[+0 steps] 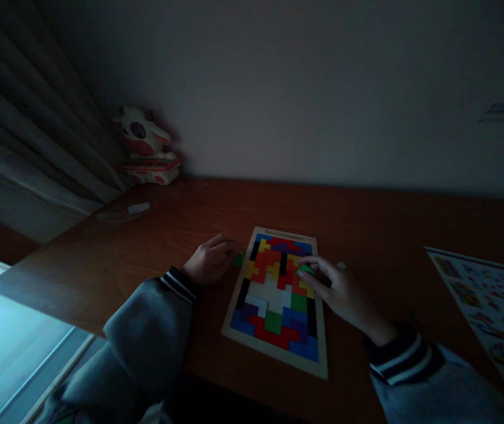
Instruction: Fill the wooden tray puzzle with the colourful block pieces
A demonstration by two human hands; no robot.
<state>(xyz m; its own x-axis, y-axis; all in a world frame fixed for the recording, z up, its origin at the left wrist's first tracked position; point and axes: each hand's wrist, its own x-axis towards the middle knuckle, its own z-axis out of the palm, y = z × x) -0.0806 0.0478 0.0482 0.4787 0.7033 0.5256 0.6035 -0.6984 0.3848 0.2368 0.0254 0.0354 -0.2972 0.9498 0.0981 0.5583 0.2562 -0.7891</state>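
Scene: a dim wooden counter [155, 235] set against a wall, with a puzzle board [274, 297] lying near its front edge.
Puzzle board: a pale frame filled with coloured blocks; a bare pale gap [269, 290] is left open in the middle.
Right hand [344, 291]: fingers curled, pinching a green block [305, 270] at the fingertips, just over the right side of the board.
Left hand [210, 259]: rested flat on the counter at the left edge of the board, fingers loosely bent, nothing gripped; a second green piece [238, 259] lies at its fingertips.
Fit of the block: the outline cannot be told in this light; it is best checked against the gap before being lowered.
Handling: the block is judged best kept level and set down straight, so that neighbouring blocks are not lifted.
Bracing: the frame is best steadied by the left hand.
Risk: a tilted block may be jammed on an edge.
Surroundings: a printed sheet [486, 300] at the right edge; a toy figure [146, 144] at the far left corner.
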